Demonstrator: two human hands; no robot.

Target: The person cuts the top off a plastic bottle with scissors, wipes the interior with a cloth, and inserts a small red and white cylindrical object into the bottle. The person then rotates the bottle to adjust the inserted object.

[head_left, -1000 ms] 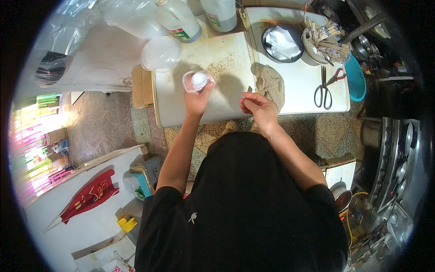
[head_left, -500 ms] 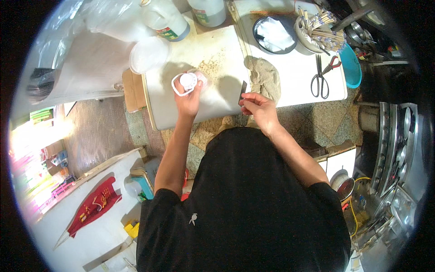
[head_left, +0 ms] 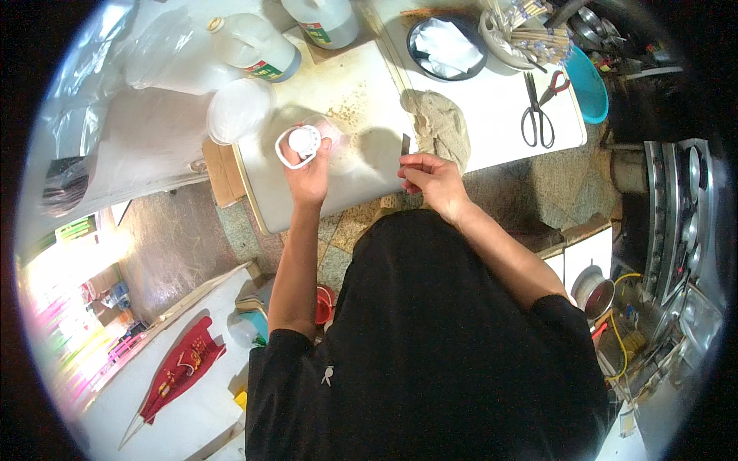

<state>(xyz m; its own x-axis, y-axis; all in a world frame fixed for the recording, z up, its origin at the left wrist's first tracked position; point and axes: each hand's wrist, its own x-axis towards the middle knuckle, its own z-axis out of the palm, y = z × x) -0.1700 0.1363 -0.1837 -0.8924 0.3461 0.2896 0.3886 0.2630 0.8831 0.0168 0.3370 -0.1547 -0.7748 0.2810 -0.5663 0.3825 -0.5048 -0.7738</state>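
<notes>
My left hand [head_left: 307,173] grips a clear plastic jug [head_left: 338,138] lying on its side on a white board [head_left: 361,84]. The jug's white cap and ring handle [head_left: 301,142] point toward me. My right hand [head_left: 430,180] pinches a small dark blade [head_left: 405,144] upright at the board's near edge, a little right of the jug and apart from it. A crumpled beige cloth [head_left: 442,127] lies just beyond the right hand.
Two large plastic jugs [head_left: 254,46] [head_left: 327,19] and a round clear lid [head_left: 238,107] stand at the back left. A dark bowl with white paper [head_left: 446,46], a tub of sticks [head_left: 523,31], scissors [head_left: 538,107] and a teal bowl [head_left: 588,84] sit right. Metal racks [head_left: 684,200] stand far right.
The jug in my left hand has shifted slightly left and turned, so its ring handle now shows. My right hand keeps the blade in nearly the same spot.
</notes>
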